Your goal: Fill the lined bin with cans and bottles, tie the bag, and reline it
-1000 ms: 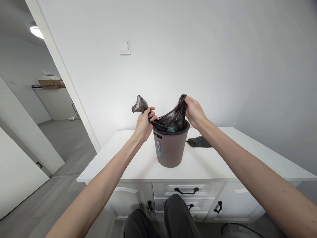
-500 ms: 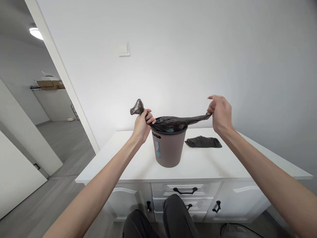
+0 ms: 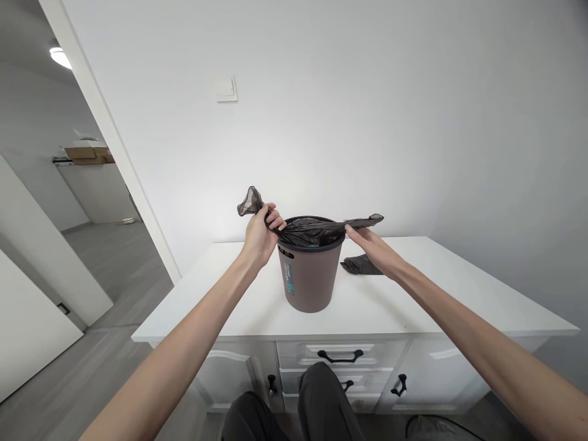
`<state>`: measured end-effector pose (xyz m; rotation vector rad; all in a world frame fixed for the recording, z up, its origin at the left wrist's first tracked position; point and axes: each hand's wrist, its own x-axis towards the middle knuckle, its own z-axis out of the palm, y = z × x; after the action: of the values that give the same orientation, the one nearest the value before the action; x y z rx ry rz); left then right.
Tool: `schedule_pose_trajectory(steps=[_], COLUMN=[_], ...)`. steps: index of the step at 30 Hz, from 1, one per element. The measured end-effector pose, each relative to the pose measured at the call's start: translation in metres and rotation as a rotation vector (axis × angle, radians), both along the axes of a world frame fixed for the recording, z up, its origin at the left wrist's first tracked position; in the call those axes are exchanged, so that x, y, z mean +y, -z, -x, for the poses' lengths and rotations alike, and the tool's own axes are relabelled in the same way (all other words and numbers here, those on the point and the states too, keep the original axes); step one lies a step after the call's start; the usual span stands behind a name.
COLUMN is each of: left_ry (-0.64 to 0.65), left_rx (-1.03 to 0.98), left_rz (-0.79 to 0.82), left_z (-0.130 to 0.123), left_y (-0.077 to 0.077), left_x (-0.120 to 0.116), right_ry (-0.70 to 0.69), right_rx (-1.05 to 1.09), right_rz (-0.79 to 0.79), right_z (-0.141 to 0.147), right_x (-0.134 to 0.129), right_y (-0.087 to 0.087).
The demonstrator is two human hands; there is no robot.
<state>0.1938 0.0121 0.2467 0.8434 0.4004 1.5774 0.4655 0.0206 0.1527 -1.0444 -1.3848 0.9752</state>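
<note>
A brown-mauve trash can [image 3: 309, 278] with a dark rim and a blue-green label stands upright on the white cabinet top. A thin black trash bag [image 3: 312, 231] lies in its mouth and is drawn out to both sides. My left hand [image 3: 264, 231] is closed round the bag's gathered left end at the rim, and a loose tuft sticks up past the fist. At the right rim my right hand [image 3: 370, 242] holds the bag between thumb and fingers, its twisted end reaching out to the right. The right fingers are partly hidden behind the plastic.
A folded black bundle [image 3: 361, 264] lies right of the can, partly covered by my right hand. The white cabinet [image 3: 257, 321] has dark-handled drawers and doors below. Behind it rises a wall with a light switch [image 3: 226, 89]. A doorway opens at the left.
My right hand has moved left along the bag from its far end to the can's rim, leaving that end free. My left hand keeps its hold.
</note>
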Motion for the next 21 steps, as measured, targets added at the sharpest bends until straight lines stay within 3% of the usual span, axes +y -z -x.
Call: schedule_pose_trajectory(steps=[9, 13, 17, 19, 21], left_ry=[0.008, 0.007, 0.009, 0.002, -0.015], left_rx=[0.006, 0.019, 0.126, 0.227, 0.352], left_rz=[0.013, 0.016, -0.002, -0.03, -0.085], left_z=[0.0, -0.003, -0.008, -0.011, -0.014], left_y=[0.0, -0.002, -0.002, -0.001, 0.002], left_x=[-0.006, -0.01, -0.013, -0.014, -0.014], right_ry=[0.013, -0.137, -0.287, -0.324, -0.296], right_rx=[0.15, 0.424, 0.76, 0.775, 0.637], right_rz=[-0.175, -0.177, -0.084, -0.057, -0.05], right_z=[0.036, 0.047, 0.058, 0.064, 0.071], right_x=[0.031, 0.037, 0.041, 0.044, 0.045], right_y=[-0.031, -0.049, -0.068, -0.074, -0.079])
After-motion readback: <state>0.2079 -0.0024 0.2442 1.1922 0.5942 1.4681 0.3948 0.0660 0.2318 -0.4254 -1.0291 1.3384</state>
